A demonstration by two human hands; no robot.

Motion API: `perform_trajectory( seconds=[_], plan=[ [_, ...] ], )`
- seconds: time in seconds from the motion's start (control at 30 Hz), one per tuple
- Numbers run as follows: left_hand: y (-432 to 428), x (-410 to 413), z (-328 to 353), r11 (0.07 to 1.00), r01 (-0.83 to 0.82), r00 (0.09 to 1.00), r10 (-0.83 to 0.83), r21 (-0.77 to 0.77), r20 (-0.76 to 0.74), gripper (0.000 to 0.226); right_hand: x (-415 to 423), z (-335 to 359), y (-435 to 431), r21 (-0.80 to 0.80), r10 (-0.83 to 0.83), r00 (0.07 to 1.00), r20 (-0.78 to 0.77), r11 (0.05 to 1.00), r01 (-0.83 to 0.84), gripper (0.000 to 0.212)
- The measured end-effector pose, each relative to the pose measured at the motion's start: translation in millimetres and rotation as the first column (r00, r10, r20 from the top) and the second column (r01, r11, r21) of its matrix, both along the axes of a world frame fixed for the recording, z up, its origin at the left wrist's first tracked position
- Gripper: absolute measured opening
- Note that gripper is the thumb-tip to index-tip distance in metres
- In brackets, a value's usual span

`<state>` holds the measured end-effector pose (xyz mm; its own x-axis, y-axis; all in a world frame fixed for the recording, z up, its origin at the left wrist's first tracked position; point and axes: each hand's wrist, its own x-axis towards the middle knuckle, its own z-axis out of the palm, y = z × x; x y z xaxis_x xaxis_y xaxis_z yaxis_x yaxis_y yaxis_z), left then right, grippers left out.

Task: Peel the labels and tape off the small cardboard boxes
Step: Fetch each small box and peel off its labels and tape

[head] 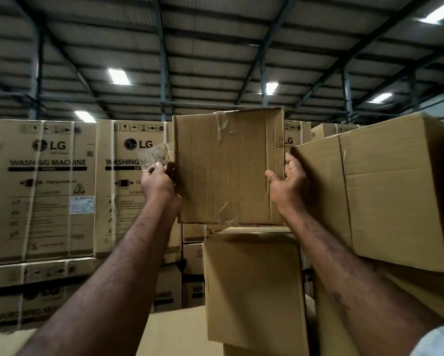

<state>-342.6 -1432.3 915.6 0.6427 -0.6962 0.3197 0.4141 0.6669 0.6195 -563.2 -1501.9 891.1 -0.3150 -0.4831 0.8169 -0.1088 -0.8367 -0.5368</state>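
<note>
A person holds a small cardboard box point(226, 165) up at head height in a warehouse. The right hand point(289, 182) grips the box's right edge, thumb on the near face. The left hand point(158, 182), at the box's left edge, pinches a crumpled strip of clear tape point(155, 155). Tape scraps point(228, 214) cling to the box. LG washing machine cartons point(46, 188) stand stacked far left.

Wearing a pale blue-white sleeve point(436, 341), showing only its edge at approx 5 o'clock, on the R arm. Leaving L forearm point(128, 253) and R forearm point(344, 273) bare, w/ fine dark hair showing. Carrying a small dark mark point(340, 299) mid R forearm. Going bare on L hand point(158, 182) and R hand point(287, 183).
</note>
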Motion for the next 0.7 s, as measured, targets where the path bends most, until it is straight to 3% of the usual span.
perform_trajectory(
  seconds=[0.33,0.57,0.7],
  plan=[
    [-67,-7,-34,0.996,0.054,0.996,-0.049,0.070,-0.070,0.028,1,-48,-64,0.099,-0.134,0.989,-0.065,0.985,0.140,0.069],
    [-71,-1,-47,0.996,0.075,0.994,-0.070,0.057,-0.084,0.024,-10,-52,-49,0.083,-0.353,0.898,-0.261,0.919,0.386,0.068],
    [-59,9,-47,0.996,0.009,0.999,-0.006,0.084,-0.035,0.012,-6,-52,-42,0.026,-0.371,0.903,-0.219,0.922,0.385,0.062]
  ],
)
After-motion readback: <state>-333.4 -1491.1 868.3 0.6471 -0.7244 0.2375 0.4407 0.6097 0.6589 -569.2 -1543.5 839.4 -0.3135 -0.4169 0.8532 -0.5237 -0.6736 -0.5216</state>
